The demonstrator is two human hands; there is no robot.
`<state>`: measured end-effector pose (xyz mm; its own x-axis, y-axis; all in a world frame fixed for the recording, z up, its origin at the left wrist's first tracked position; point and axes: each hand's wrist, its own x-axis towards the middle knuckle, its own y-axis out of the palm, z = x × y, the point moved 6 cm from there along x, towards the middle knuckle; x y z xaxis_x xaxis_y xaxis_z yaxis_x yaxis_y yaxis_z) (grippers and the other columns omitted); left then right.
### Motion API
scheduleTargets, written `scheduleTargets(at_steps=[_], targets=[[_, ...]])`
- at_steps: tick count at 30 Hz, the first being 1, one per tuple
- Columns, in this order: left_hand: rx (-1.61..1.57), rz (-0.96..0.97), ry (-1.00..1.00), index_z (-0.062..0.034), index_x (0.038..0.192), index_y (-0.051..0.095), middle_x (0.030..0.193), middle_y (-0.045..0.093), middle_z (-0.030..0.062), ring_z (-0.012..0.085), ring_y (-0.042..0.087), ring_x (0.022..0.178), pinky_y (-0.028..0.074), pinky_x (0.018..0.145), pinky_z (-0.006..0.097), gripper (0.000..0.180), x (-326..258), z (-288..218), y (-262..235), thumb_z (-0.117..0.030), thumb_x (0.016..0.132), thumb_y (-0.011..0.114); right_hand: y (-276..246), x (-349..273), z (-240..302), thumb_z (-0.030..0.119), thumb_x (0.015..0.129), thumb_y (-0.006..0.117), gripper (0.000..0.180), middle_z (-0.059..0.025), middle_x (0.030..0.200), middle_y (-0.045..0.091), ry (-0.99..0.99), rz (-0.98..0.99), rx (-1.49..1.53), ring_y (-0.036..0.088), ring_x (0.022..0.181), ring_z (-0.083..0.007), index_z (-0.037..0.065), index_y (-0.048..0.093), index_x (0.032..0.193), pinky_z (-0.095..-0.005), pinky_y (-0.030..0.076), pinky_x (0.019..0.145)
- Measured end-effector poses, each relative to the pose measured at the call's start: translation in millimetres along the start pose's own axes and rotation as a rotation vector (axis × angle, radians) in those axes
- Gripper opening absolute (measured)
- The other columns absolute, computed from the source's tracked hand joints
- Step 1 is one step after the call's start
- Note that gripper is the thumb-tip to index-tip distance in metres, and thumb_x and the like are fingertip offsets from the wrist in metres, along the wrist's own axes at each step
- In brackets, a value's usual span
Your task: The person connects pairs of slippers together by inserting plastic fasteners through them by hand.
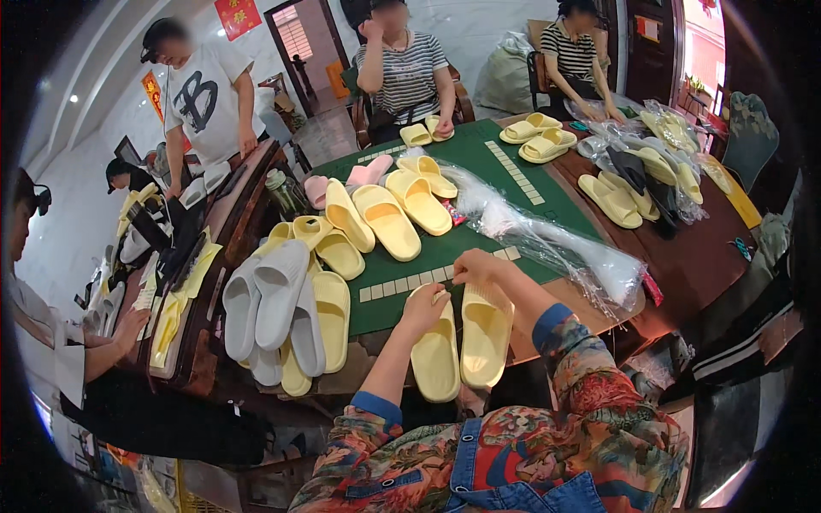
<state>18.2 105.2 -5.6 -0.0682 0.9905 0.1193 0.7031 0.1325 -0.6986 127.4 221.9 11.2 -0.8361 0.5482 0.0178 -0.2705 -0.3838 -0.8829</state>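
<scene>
Two yellow slippers lie side by side before me at the table's near edge, heels toward me. My left hand is closed over the toe end of the left yellow slipper. At the toe of the right yellow slipper, my right hand is closed with its fingertips pinched together; what they hold, if anything, I cannot make out. Just beyond are more yellow slippers in a loose group. To the left, grey slippers are stacked over yellow ones.
A green mat with rows of pale tiles covers the middle of the table. Clear plastic bags lie to the right of my hands. Bagged slippers pile up at the right. Several people work around the tables; a glass jar stands left.
</scene>
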Motion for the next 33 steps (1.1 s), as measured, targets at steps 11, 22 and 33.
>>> scheduleTargets(at_steps=[11, 22, 33], targets=[[-0.564, -0.182, -0.061, -0.0009, 0.088, 0.063, 0.062, 0.056, 0.0039, 0.0154, 0.055, 0.058, 0.046, 0.058, 0.028, 0.021, 43.0, 18.6, 9.9, -0.017, 0.092, 0.049, -18.6, -20.0, 16.0, 0.017, 0.077, 0.07, 0.017, -0.0102, 0.076, 0.067, 0.118, -0.423, 0.585, 0.063, 0.069, -0.0184, 0.002, 0.067, 0.084, -0.0322, 0.05, 0.065], [-0.676, -0.21, -0.148, -0.0022, 0.092, 0.058, 0.067, 0.053, -0.0007, 0.0068, 0.048, 0.061, 0.04, 0.058, 0.021, 0.017, 34.6, 40.6, 24.0, -0.018, 0.093, 0.053, 18.9, -34.3, -14.1, 0.018, 0.086, 0.064, 0.019, -0.0018, 0.071, 0.062, 0.185, -0.571, 0.939, 0.055, 0.065, -0.008, 0.0, 0.064, 0.09, -0.0243, 0.045, 0.059], [-0.732, -0.207, -0.048, -0.0014, 0.096, 0.059, 0.07, 0.056, 0.001, 0.0078, 0.051, 0.063, 0.041, 0.06, 0.021, 0.013, 29.4, 26.0, 28.9, -0.013, 0.091, 0.054, 18.9, -23.2, 0.6, 0.018, 0.083, 0.065, 0.017, -0.0017, 0.071, 0.063, 0.228, -0.377, 0.66, 0.054, 0.064, -0.007, 0.001, 0.066, 0.083, -0.0243, 0.045, 0.059]])
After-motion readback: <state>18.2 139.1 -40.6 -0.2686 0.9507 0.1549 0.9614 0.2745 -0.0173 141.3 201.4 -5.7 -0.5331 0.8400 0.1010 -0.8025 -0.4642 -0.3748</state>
